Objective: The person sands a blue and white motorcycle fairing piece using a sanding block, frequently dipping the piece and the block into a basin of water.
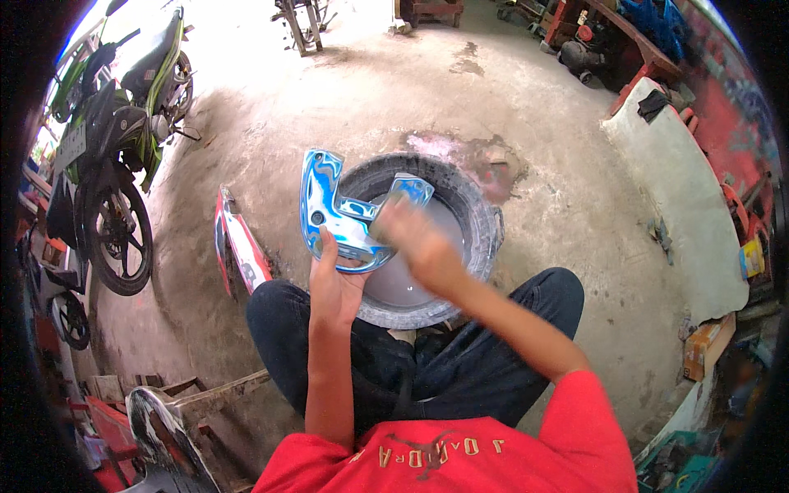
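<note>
A glossy blue and silver motorcycle body panel (345, 237), curved with cut-outs and a round hole, is held up over a round black tub (485, 271) of cloudy grey water (403, 289). My left hand (335, 287) grips the panel's lower edge, thumb up on its face. At the panel's right part, my right hand (415, 238) is curled and smeared by motion. A small dark piece shows at its fingertips, too blurred to name. The tub stands between my knees.
A red and white body panel (240, 238) lies on the concrete floor left of the tub. Further left stands a green and black motorcycle (123, 156). A wooden bench (633, 41) is at the far right, and an orange box (708, 347) lies at the right.
</note>
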The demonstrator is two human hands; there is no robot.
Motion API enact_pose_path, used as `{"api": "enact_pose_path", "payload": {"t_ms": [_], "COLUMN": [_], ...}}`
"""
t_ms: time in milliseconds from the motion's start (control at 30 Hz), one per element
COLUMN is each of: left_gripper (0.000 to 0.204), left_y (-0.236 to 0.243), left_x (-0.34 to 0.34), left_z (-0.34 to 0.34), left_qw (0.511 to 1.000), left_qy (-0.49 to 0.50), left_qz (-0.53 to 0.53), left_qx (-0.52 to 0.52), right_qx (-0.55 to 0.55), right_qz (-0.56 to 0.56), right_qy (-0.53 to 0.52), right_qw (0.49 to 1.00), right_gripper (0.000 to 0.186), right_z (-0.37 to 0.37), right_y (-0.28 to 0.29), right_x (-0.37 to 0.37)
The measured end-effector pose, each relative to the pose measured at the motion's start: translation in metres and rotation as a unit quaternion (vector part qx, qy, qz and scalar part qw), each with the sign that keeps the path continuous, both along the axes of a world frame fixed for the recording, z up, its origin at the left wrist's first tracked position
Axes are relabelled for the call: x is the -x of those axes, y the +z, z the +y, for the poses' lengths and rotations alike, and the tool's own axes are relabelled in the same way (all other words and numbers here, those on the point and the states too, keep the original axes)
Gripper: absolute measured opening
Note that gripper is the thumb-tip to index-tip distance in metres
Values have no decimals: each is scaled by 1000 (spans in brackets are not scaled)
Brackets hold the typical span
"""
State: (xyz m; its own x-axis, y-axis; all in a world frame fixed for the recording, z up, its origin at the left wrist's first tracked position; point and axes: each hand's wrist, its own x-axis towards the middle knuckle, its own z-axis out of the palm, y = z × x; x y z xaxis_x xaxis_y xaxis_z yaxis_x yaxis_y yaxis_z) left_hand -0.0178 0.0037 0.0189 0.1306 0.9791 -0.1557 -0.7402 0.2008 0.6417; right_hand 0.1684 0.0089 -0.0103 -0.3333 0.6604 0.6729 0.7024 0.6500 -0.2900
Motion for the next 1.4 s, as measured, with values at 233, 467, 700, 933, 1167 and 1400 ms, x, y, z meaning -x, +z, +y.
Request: {"api": "enact_pose_path", "payload": {"t_ms": [233,467,700,933,1167,1400], "left_gripper": [47,51,48,44,47,46], "left_y": [4,-1,-12,7,10,-17], "left_x": [-4,-4,16,-4,-11,15], "left_z": [1,4,4,-2,-2,6], "left_qw": [1000,1000,999,1000,1000,1000], "left_qy": [0,-3,-19,1,-2,-9], "left_qz": [10,6,40,-1,13,25], "left_qx": [-6,-25,8,-7,-13,-9], "right_qx": [32,-43,-19,15,37,19], "right_qz": [16,-38,-28,61,59,-27], "right_qy": [-45,68,86,-52,-74,150], "right_qw": [998,996,996,997,995,988], "right_gripper": [55,55,52,52,50,52], "right_z": [21,5,-22,17,40,-25], "right_y": [0,-2,4,9,0,5], "right_x": [-15,-6,13,-9,-36,16]}}
